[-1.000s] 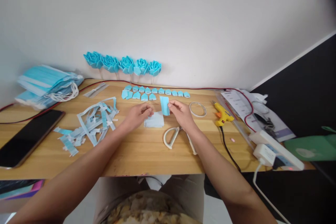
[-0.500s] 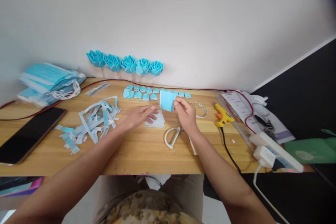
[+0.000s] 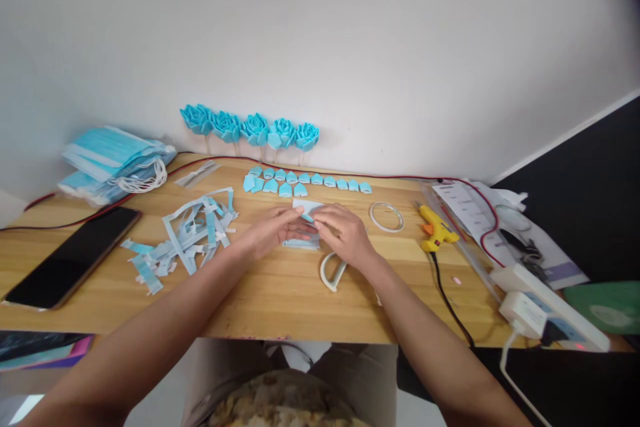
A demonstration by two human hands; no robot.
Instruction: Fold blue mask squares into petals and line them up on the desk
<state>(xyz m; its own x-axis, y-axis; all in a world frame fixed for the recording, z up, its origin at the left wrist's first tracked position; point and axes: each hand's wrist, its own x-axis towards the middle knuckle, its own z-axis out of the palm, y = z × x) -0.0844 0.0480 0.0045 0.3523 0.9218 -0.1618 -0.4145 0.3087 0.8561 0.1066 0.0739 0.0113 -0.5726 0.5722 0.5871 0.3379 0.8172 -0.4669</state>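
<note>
At my desk (image 3: 280, 310), I hold a small blue-and-white sheet (image 3: 304, 204) just above a stack of pale sheets (image 3: 301, 245), in front of folded blue pieces (image 3: 317, 179) set in two rows. My right hand (image 3: 345, 232) is nearly closed, thumb and fingertips pinching the sheet's right side. My left hand (image 3: 277, 228) is half open, its thumb at the sheet's left edge and its fingers loosely spread below; whether it truly grips, I cannot tell.

The sheet looks thin and limp, so an uneven pull from either side could skew a crease. If my right fingertips slacken while the left has no firm hold, I judge that it could slip and drop onto the stack. My low left fingers could also brush those pale sheets and scatter them.

Under my right hand lie scissors (image 3: 340, 275), one pale handle showing, partly hidden by my wrist; a careless drop of the arm could knock them. Farther right, a yellow glue gun (image 3: 438, 228) rests beside a ring (image 3: 387, 229). Its nozzle may be hot, I cannot tell, and a wide reach that way would risk a burn.
</note>
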